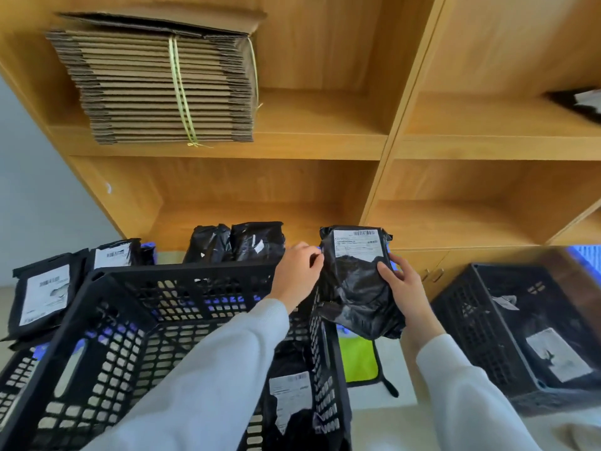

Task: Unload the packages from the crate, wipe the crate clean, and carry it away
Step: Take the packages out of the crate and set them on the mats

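Black lattice-walled crate (182, 323) beneath the left of the hands. Black glossy package (356, 288) with a white barcode label, between the hands. Lime-green cloth (359, 362) edged in black, below that package. Brown flattened cardboard stack (156, 89) tied with pale yellow-green string, high above. Honey-toned wood-grain shelf (455, 144) behind. Pale grey sleeves (227, 369).

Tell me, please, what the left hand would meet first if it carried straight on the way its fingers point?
Most likely the black package that the right hand grips: the left hand points right, its fingertips already at the package's left edge. Depth is unclear, so contact cannot be confirmed.
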